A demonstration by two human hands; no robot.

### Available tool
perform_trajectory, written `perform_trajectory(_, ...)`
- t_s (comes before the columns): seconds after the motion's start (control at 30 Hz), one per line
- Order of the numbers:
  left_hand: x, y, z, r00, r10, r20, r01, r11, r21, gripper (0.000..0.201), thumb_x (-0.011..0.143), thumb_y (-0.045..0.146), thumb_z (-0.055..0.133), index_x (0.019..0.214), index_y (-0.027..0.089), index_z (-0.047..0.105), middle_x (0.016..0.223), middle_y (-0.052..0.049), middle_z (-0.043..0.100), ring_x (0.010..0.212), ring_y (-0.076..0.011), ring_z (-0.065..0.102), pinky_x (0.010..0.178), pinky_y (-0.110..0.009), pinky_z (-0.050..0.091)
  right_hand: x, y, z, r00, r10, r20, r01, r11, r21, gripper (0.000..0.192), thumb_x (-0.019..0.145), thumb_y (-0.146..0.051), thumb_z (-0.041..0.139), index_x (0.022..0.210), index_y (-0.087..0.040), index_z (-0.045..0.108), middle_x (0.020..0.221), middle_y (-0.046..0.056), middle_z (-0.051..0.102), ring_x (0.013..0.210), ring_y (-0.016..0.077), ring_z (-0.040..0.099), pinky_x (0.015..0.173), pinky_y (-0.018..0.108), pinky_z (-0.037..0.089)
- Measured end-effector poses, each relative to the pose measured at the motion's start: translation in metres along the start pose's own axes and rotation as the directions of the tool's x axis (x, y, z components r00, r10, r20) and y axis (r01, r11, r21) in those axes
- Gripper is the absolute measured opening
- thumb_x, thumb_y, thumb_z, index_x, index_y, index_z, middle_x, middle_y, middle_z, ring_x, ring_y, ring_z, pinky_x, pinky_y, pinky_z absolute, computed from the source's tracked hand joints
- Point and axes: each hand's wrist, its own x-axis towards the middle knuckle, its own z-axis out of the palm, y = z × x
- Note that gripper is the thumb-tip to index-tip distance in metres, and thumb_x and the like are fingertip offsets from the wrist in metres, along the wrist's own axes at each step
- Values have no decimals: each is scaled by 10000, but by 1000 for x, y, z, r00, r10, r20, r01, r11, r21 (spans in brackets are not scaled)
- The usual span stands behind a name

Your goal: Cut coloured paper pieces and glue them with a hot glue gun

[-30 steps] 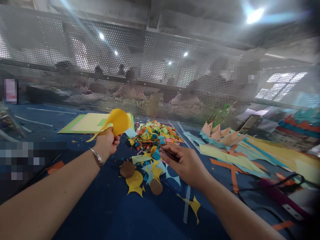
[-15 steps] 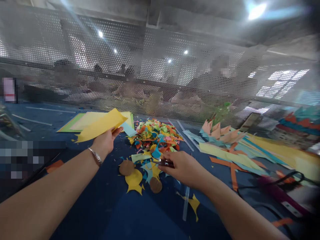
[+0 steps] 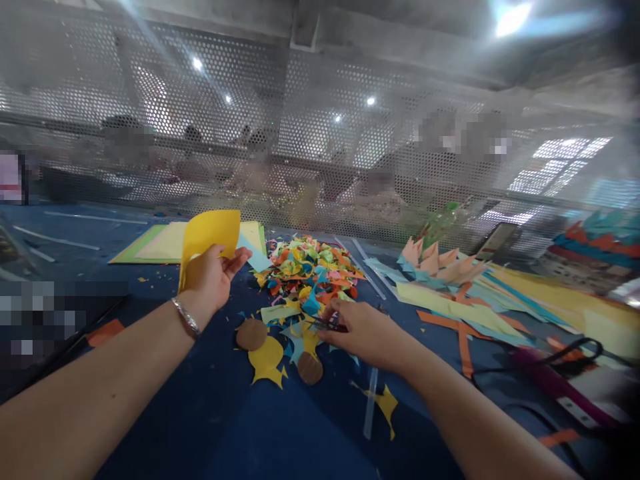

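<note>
My left hand (image 3: 213, 275) holds a curled yellow paper sheet (image 3: 210, 230), its fingers bent and pointing right. Behind it lies a stack of green and cream paper sheets (image 3: 155, 243). In my right hand (image 3: 363, 333) are dark scissors (image 3: 331, 325), partly hidden by the fingers, with thin blades pointing left over blue and yellow scraps. Two brown discs (image 3: 251, 334) rest close by, one of them on a yellow paper cutout (image 3: 267, 363). Just beyond my right hand rises a heap of colourful paper scraps (image 3: 310, 267).
Paper strips (image 3: 450, 307) and a peach pointed paper piece (image 3: 435, 260) lie to the right. A purple power strip (image 3: 565, 387) with black cable is at the far right. Clear sticks (image 3: 371, 403) lie on the blue table (image 3: 240, 427). A perforated screen (image 3: 340, 153) stands behind.
The yellow sheet has turned from lying slanted to standing up and curling in my left hand, whose palm has rolled upward. My right hand has barely moved.
</note>
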Motion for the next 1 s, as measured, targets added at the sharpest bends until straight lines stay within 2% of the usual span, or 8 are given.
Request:
perform_trajectory(0.17, 0, 5, 1, 998, -66, 10, 66, 995, 71, 191, 863, 61, 427, 711, 108, 534, 503, -36, 606, 361, -75, 570, 349, -88, 446, 4, 4, 3, 1000, -24, 6, 24, 999, 37, 210, 748, -369, 597, 873, -204, 624, 821, 67, 675, 787, 230, 625, 656, 309, 401)
perform_trajectory(0.27, -6, 3, 1, 988, -145, 47, 137, 981, 136, 199, 868, 106, 449, 694, 100, 545, 416, -20, 560, 280, -80, 497, 269, -116, 382, 5, 4, 4, 1000, -30, 5, 30, 998, 48, 231, 756, -385, 590, 889, -198, 619, 821, 71, 674, 773, 227, 624, 646, 303, 405)
perform_trajectory(0.43, -24, -7, 2, 966, -201, 162, 170, 968, 186, 141, 848, 75, 477, 759, 80, 587, 606, -128, 690, 456, -146, 642, 410, -178, 512, 4, 3, 3, 999, -33, -2, 33, 998, 53, 230, 762, -373, 588, 903, -195, 622, 811, 67, 672, 774, 226, 626, 662, 300, 408)
perform_trajectory(0.53, -29, -10, 1, 951, -229, 206, 191, 963, 189, 166, 861, 75, 469, 766, 80, 605, 661, -148, 707, 527, -154, 672, 463, -181, 535, 4, 2, 3, 1000, -30, 1, 30, 998, 49, 210, 750, -342, 599, 897, -193, 623, 819, 70, 673, 789, 231, 626, 671, 303, 410)
perform_trajectory(0.7, -23, -6, -1, 951, -261, 165, 231, 956, 183, 301, 917, 151, 402, 687, 105, 591, 514, -79, 653, 424, -122, 627, 368, -152, 485, 5, 1, 3, 999, -44, 2, 44, 998, 55, 187, 753, -338, 601, 869, -192, 606, 800, 61, 667, 766, 219, 623, 663, 290, 415)
perform_trajectory(0.83, -21, -5, -1, 940, -310, 140, 279, 938, 204, 309, 875, 104, 420, 613, 91, 584, 430, -60, 593, 306, -105, 532, 266, -150, 391, 4, 0, 3, 998, -60, -19, 61, 996, 62, 175, 754, -325, 596, 879, -203, 589, 798, 45, 658, 738, 212, 616, 627, 276, 409)
perform_trajectory(0.9, -20, -3, 0, 948, -293, 123, 268, 945, 186, 305, 854, 81, 415, 598, 89, 582, 431, -60, 589, 303, -102, 524, 266, -150, 388, 4, 1, 3, 997, -70, -20, 71, 995, 66, 180, 747, -312, 599, 895, -209, 592, 801, 42, 659, 742, 214, 617, 639, 279, 412)
perform_trajectory(1.0, -11, 4, 0, 978, -200, 60, 192, 975, 113, 326, 846, 60, 361, 596, 111, 563, 420, -31, 574, 315, -75, 525, 301, -113, 405, 4, 1, 2, 996, -83, -19, 85, 994, 72, 203, 743, -297, 600, 927, -212, 603, 814, 42, 667, 747, 216, 622, 672, 291, 420)
